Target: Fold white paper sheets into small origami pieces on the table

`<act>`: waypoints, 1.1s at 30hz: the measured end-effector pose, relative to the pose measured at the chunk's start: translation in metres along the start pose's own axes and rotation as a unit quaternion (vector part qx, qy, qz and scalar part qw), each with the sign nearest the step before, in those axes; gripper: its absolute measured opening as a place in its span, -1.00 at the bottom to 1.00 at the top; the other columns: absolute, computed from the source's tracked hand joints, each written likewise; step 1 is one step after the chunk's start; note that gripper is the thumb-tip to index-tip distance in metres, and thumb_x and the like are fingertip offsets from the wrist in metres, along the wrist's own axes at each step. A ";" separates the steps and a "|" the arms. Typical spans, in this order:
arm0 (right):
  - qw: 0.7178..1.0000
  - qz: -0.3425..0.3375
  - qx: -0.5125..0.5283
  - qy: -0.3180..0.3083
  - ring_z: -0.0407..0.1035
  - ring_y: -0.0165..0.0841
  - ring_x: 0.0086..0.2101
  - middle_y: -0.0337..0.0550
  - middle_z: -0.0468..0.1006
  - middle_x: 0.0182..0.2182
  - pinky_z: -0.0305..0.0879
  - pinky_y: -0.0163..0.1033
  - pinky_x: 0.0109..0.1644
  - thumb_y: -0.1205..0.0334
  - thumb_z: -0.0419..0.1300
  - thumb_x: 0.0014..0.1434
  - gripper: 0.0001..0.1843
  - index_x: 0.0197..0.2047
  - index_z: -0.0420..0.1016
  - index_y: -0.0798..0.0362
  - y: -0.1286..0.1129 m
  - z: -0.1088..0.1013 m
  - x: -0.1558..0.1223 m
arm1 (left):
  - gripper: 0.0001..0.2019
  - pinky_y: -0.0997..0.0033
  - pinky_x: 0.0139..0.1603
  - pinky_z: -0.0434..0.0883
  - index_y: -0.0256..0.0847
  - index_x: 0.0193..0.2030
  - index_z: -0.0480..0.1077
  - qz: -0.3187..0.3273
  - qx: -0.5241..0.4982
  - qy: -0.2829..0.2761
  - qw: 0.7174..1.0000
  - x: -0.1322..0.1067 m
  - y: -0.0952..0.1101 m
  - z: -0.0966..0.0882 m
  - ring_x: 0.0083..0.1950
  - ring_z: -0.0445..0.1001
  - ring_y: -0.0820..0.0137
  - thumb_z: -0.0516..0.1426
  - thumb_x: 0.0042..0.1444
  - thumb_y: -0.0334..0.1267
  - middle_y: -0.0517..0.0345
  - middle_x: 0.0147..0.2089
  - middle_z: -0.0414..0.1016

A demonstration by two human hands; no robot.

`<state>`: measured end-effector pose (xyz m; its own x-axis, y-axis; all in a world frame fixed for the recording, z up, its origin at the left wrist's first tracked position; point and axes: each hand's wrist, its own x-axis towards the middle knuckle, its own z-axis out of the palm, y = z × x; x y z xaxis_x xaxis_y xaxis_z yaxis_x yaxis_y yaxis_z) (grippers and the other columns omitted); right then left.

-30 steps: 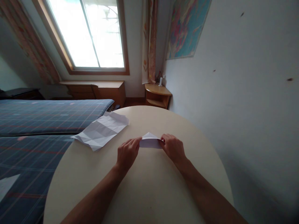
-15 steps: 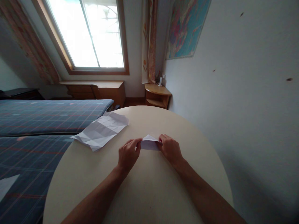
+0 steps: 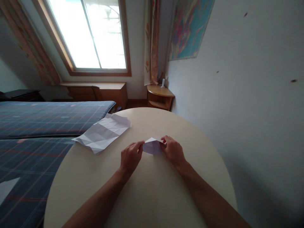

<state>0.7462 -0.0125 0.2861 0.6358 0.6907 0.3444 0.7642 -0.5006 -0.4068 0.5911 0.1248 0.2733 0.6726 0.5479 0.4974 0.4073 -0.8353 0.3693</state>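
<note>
A small folded white paper (image 3: 152, 146) sits on the round cream table (image 3: 147, 196), a little beyond its middle. My left hand (image 3: 130, 157) pinches the paper's left end with its fingertips. My right hand (image 3: 173, 151) pinches the right end, fingers curled over the edge. The paper is squeezed into a compact pointed shape between the two hands.
A creased, unfolded white sheet (image 3: 102, 133) lies at the table's far left edge. A bed with a blue plaid cover (image 3: 35, 126) runs along the left. A small wooden corner shelf (image 3: 159, 96) stands beyond the table. The wall is close on the right.
Both hands have drawn closer together, and the folded paper between them has become narrower and more bunched. The creased sheet has not moved.
</note>
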 end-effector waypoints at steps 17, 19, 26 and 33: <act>0.949 -0.032 0.275 0.153 0.55 -0.30 -0.28 -0.12 0.61 -0.27 0.53 -0.14 -0.14 0.11 0.18 0.24 -0.83 -0.18 0.42 0.01 -0.002 0.004 -0.003 | -0.72 0.29 -0.09 0.46 -0.10 0.02 0.45 -0.074 -0.116 -0.070 0.988 0.003 -0.001 0.008 -0.16 0.62 0.28 0.15 0.18 -0.38 0.12 -0.16 0.66; 0.955 -0.057 0.256 0.141 0.55 -0.30 -0.26 -0.13 0.62 -0.26 0.51 -0.15 -0.10 0.14 0.17 0.26 -0.87 -0.22 0.45 0.01 -0.002 0.006 -0.004 | -0.66 0.32 -0.14 0.48 -0.10 0.08 0.40 -0.076 -0.155 -0.085 0.981 0.003 0.000 0.009 -0.20 0.62 0.32 0.15 0.16 -0.41 0.13 -0.12 0.66; 0.949 -0.168 0.260 0.058 0.51 -0.34 -0.16 -0.17 0.61 -0.19 0.44 -0.20 -0.03 0.26 0.19 0.25 -0.97 -0.21 0.45 -0.01 -0.006 0.009 -0.008 | -0.54 0.31 -0.12 0.48 -0.11 0.18 0.28 -0.066 -0.206 -0.115 0.969 0.000 0.004 0.010 -0.20 0.61 0.35 0.18 0.12 -0.42 0.11 -0.08 0.63; 0.956 -0.202 0.209 -0.019 0.45 -0.33 -0.12 -0.16 0.55 -0.19 0.37 -0.21 -0.01 0.37 0.24 0.16 -0.89 -0.25 0.45 -0.02 -0.007 0.010 -0.009 | -0.73 0.12 0.10 0.38 -0.18 0.02 0.45 -0.005 -0.118 -0.101 0.988 -0.001 -0.002 0.015 -0.03 0.56 0.21 0.11 0.18 -0.36 0.05 -0.11 0.64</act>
<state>0.7343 -0.0097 0.2770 0.2862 0.8067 0.5170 0.8314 0.0591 -0.5525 0.5991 0.1254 0.2605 0.7889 0.5154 0.3346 0.2749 -0.7830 0.5581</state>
